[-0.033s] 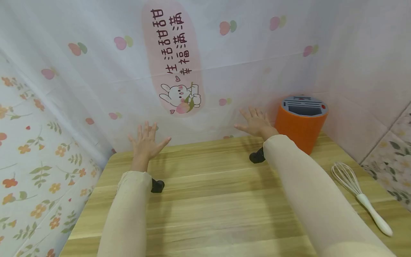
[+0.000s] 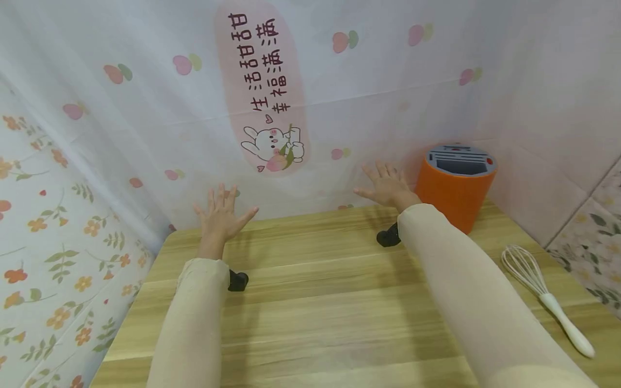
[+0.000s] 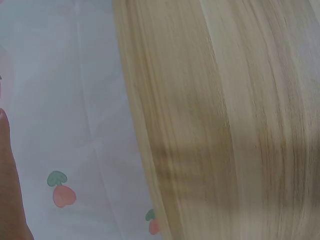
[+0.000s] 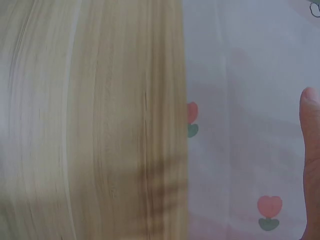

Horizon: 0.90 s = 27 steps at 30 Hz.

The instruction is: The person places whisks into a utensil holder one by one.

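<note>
In the head view my left hand (image 2: 220,220) is held out over the far left part of the wooden table (image 2: 310,302), fingers spread and straight, holding nothing. My right hand (image 2: 386,187) is stretched out the same way over the far edge, just left of an orange knife block (image 2: 454,186) with a grey slotted top. Each wrist view catches only one digit: a left-hand finger or thumb (image 3: 10,185) at its left border, and one of the right hand (image 4: 311,160) at its right border. Between the hands lies bare wood grain.
A white whisk (image 2: 545,299) lies on the table's right side. Behind the table hangs a white curtain (image 2: 388,108) with a rabbit print and tulip shapes. Floral fabric (image 2: 63,258) covers the left side. A black wrist-mounted piece (image 2: 237,281) juts from the left sleeve.
</note>
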Motion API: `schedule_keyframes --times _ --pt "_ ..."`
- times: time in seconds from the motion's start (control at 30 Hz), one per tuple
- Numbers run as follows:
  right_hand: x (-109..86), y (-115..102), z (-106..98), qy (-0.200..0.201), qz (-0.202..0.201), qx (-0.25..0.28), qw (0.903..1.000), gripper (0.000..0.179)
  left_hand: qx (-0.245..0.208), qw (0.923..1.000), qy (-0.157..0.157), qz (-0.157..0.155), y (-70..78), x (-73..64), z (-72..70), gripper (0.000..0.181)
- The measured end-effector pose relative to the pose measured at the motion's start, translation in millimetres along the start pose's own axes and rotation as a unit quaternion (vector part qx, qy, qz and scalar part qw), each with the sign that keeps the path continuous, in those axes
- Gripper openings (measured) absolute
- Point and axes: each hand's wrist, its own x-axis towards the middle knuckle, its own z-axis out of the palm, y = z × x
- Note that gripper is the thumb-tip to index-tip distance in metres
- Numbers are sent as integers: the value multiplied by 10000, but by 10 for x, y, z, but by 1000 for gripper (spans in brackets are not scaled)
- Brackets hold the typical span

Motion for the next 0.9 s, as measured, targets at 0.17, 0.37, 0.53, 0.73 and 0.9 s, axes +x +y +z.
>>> schedule_keyframes --times 0.17,0.37,0.53,0.73,0.9 --pt "30 68 -6 -50 -3 43 10000 78 -127 9999 19 115 42 92 51 88" --pt "61 130 -203 65 -581 1107 9921 71 -844 9894 767 902 266 266 62 67" --pt "-71 228 -583 -206 -676 1698 9830 69 -2097 9603 1188 1405 716 424 -4 36" --pt "-345 520 -1000 304 -541 1210 9907 63 -3385 9207 615 1844 1428 566 -135 28" --pt "-516 861 -1127 646 -436 1345 9878 58 -3818 9014 -78 2044 1988 661 -187 30"
